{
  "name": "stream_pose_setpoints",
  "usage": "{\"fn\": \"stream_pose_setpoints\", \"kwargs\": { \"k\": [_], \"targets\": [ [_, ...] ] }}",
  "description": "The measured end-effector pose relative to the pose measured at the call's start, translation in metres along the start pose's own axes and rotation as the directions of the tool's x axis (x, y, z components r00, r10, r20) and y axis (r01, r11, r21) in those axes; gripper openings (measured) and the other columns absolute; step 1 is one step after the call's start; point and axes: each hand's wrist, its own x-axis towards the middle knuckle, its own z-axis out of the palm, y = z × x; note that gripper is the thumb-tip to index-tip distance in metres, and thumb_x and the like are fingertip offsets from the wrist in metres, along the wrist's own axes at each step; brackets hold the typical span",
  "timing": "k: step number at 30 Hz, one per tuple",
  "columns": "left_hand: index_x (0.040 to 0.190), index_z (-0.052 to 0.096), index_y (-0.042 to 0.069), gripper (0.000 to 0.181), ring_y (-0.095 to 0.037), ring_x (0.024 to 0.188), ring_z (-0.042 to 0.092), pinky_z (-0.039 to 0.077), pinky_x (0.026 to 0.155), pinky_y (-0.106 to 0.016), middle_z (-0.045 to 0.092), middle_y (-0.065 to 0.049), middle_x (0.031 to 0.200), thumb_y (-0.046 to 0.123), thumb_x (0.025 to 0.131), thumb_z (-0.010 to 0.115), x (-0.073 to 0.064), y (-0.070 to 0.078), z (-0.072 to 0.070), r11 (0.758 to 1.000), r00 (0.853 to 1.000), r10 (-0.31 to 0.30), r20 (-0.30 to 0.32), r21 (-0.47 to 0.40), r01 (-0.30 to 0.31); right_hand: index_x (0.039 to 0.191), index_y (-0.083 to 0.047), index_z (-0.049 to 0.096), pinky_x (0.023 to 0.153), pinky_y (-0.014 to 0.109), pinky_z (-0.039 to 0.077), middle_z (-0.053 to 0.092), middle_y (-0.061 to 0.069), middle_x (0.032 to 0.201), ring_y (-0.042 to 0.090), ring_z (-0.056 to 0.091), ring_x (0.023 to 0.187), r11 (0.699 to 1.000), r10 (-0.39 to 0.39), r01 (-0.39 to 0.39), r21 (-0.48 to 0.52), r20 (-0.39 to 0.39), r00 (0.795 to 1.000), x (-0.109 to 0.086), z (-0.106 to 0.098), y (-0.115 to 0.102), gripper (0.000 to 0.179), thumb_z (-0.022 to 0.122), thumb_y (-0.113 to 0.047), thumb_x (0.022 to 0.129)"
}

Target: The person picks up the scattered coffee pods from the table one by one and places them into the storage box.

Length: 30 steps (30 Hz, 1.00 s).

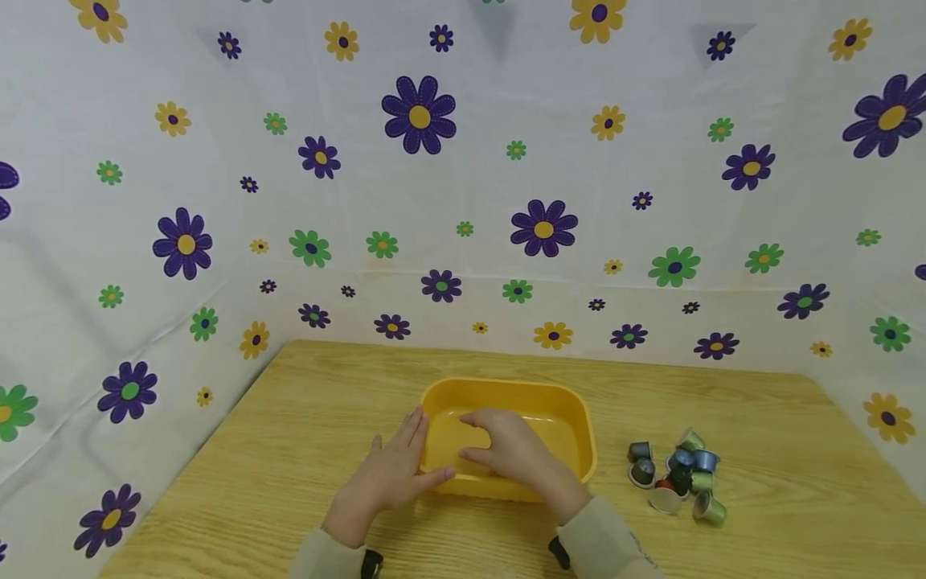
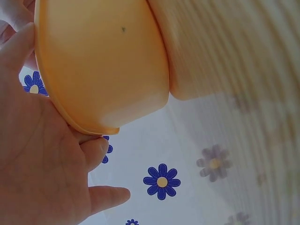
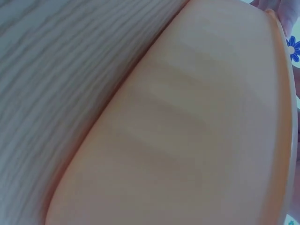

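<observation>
A yellow rectangular tub (image 1: 582,402) stands on the wooden table. My left hand (image 1: 391,470) rests along its left side, fingers straight and thumb stretched over the near rim. In the left wrist view, that hand (image 2: 42,159) touches the tub's rim (image 2: 56,112), with one finger sticking out free. My right hand (image 1: 514,450) is over the inside of the tub, its thumb and fingers bent and apart; nothing shows between them. The tub's outer wall (image 3: 187,117) fills most of the right wrist view. Part of the tub's inside is hidden behind the right hand.
Several coffee capsules in green, blue, black and red lie in a loose cluster right of the tub, including a green capsule (image 1: 709,508) and a blue capsule (image 1: 705,461). A white flowered cloth (image 1: 477,185) hangs behind the wooden table (image 1: 347,378) and at its sides.
</observation>
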Motion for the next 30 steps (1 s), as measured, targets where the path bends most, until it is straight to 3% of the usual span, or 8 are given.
{"fn": "stream_pose_setpoints", "kwargs": {
  "k": [6,12,21,30],
  "targets": [
    [0.138,0.019,-0.005,0.085,-0.028,0.132,0.012,0.013,0.094,-0.063,0.011,-0.015,0.146,0.056,0.085,0.044,0.001,0.001,0.003,1.0,1.0,0.0,0.009,0.0,0.0,0.115,0.0,0.057,0.083,0.036,0.045,0.059,0.01,0.113,0.022,0.055,0.102,1.0,0.021,-0.021,0.01,-0.005,1.0,-0.01,-0.009,0.007,0.044,0.068,-0.022,0.078],
    [0.138,0.02,-0.005,0.086,-0.028,0.132,0.012,0.013,0.095,-0.062,0.01,-0.015,0.146,0.057,0.084,0.044,0.001,0.0,0.002,1.0,1.0,0.001,-0.001,0.01,-0.001,0.114,0.0,0.058,0.082,0.037,0.045,0.059,0.01,0.111,0.023,0.056,0.101,1.0,-0.013,0.013,-0.014,-0.024,1.0,-0.022,-0.018,0.014,0.043,0.069,-0.021,0.078],
    [0.138,0.019,-0.006,0.085,-0.029,0.131,0.012,0.012,0.095,-0.063,0.011,-0.016,0.145,0.055,0.085,0.045,0.0,0.001,-0.001,1.0,1.0,0.009,0.004,-0.012,-0.009,0.114,0.004,0.056,0.083,0.038,0.045,0.059,0.013,0.111,0.025,0.055,0.101,0.993,-0.101,0.104,0.052,-0.051,0.994,-0.036,-0.033,0.026,0.043,0.068,-0.015,0.078],
    [0.138,0.018,-0.005,0.085,-0.029,0.132,0.011,0.011,0.095,-0.062,0.01,-0.016,0.145,0.055,0.084,0.046,0.0,0.001,-0.001,1.0,1.0,0.009,0.006,-0.013,-0.009,0.116,0.003,0.054,0.082,0.04,0.044,0.057,0.014,0.113,0.027,0.054,0.102,0.994,-0.1,0.102,0.049,-0.037,0.994,-0.05,-0.046,0.034,0.045,0.067,-0.018,0.079]
  ]
}}
